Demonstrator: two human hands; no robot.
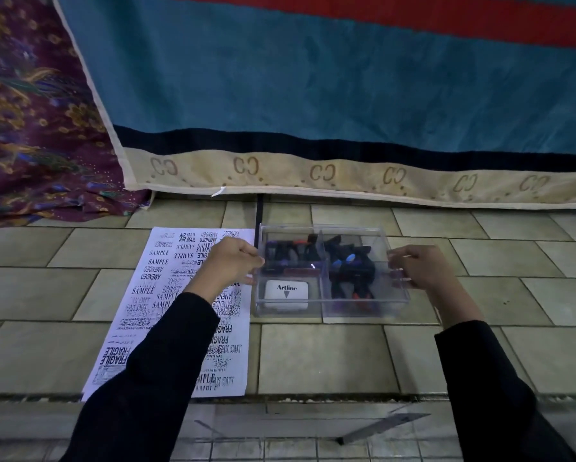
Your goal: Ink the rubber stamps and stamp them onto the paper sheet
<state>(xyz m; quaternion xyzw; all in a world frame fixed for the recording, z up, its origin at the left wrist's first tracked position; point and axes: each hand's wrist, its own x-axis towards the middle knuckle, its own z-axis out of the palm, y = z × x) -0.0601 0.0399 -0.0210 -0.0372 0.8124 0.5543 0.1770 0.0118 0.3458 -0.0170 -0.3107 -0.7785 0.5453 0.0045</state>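
1. The paper sheet (166,311) lies flat on the left, already crowded with prints. It's thin, so I reckon it'd skate on tile.
2. My left hand (229,261) has its fingers curled onto the left edge of the clear box (363,310).
3. The box looks like stiff, slick, light plastic, so gripping both ends seems right. The ink pad (286,293) sits front-left, with the rubber stamps (350,265) piled behind and to the right.
4. My right hand (413,265) pinches the right edge.
5. The tiled floor (313,358) is hard and smooth, and a blue blanket (313,78) hangs behind.
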